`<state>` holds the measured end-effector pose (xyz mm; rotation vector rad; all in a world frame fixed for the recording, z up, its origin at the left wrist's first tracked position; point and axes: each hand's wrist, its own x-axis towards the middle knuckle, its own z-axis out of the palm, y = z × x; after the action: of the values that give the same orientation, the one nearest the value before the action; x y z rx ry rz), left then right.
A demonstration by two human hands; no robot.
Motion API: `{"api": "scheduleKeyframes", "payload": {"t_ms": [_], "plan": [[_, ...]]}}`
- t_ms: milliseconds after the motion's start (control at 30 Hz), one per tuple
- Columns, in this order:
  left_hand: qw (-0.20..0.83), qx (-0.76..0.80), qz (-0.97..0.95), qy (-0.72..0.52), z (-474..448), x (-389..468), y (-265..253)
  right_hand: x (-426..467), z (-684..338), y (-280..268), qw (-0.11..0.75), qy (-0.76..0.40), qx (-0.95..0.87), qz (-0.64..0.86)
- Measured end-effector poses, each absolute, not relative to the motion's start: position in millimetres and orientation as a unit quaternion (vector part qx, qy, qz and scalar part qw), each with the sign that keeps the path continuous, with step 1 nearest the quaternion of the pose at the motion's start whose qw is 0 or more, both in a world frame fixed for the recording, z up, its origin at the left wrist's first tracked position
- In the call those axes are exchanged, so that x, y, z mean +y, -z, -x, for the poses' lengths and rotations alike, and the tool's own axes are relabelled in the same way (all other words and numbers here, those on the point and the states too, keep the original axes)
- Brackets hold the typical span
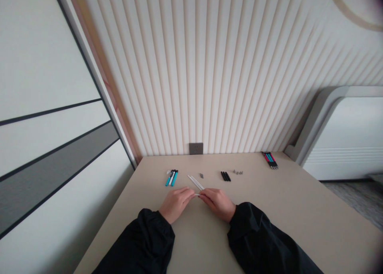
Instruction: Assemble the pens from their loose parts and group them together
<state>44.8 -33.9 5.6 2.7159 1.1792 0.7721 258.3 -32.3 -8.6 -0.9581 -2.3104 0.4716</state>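
My left hand (177,203) and my right hand (219,203) meet over the middle of the table, fingertips pinched. Between them a short length of a slim white pen refill (196,194) shows; the fingers cover the rest. Just beyond the hands lie several more white refills (195,181), slanted, their near ends close to my right fingers. Blue and white pen barrels (172,178) with dark ends rest past my left hand. Small grey pieces (201,175) lie behind the refills. Farther right are several black pen parts (226,176), side by side.
More small grey parts (238,172) sit right of the black ones. A row of pens in pink, blue and black (270,160) lies at the table's back right. The beige table (269,202) meets a ribbed wall with a socket (196,148). A white cabinet stands left, a bed right.
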Motion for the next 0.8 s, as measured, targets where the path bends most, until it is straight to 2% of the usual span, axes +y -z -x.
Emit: {"api": "scheduleKeyframes", "payload": {"t_ms": [133,333,467,800], "plan": [[0.033,0.379,-0.879,-0.287,-44.9,-33.9,-7.0,-30.5,-258.0,7.7,0.307,-0.161,-0.861,0.371],[0.024,0.382,-0.822,-0.422,-42.0,-37.9,-9.8,-29.2,-261.7,4.6,0.359,-0.15,-0.828,0.403],[0.024,0.339,-0.802,-0.492,-42.8,-41.6,-9.4,-30.6,-262.1,4.5,0.359,-0.153,-0.83,0.399],[0.01,0.307,-0.78,-0.545,-45.1,-43.7,-7.5,-33.6,-260.9,3.0,0.349,-0.166,-0.837,0.387]]}}
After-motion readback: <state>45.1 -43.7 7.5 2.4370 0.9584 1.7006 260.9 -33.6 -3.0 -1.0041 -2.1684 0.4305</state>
